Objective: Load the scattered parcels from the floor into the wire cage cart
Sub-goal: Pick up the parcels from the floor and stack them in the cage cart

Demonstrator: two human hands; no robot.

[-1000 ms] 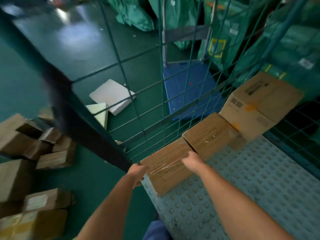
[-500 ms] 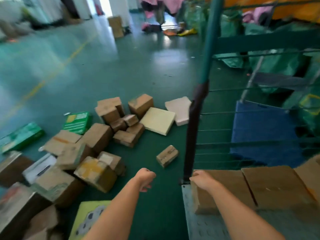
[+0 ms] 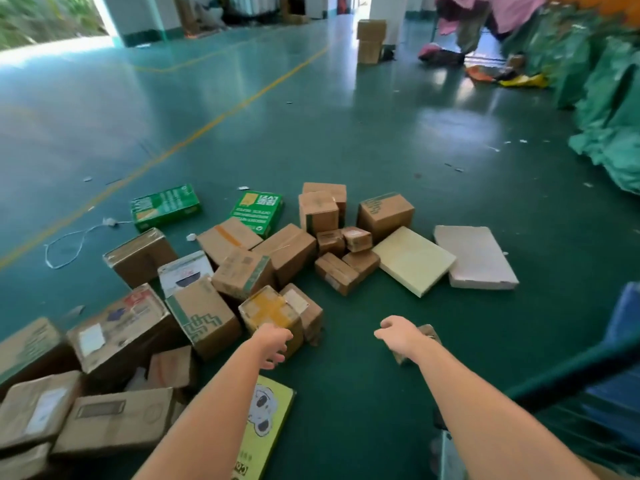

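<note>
Several cardboard parcels [image 3: 242,271] lie scattered on the green floor ahead and to my left. My left hand [image 3: 273,344] hangs empty, fingers loosely curled, just in front of a yellow-taped box [image 3: 266,311]. Reaching forward with relaxed fingers, my right hand [image 3: 398,336] holds nothing and hovers over a small brown parcel [image 3: 427,332], which it mostly hides. The wire cage cart [image 3: 568,379] shows only as a green rail and mesh at the lower right. A flat yellow packet with a cartoon print [image 3: 266,420] lies under my left forearm.
Two green boxes [image 3: 166,206] lie at the pile's far side. Two flat pale slabs [image 3: 414,259] lie to the right of the pile. Green sacks [image 3: 609,109] line the right wall. A blue trolley deck [image 3: 627,313] sits beyond the cart. Stacked cartons [image 3: 370,41] stand far back.
My hands have left the box set in the cart. My view swung left from the cart to the pile on the floor, and both hands now reach out over the parcels.
</note>
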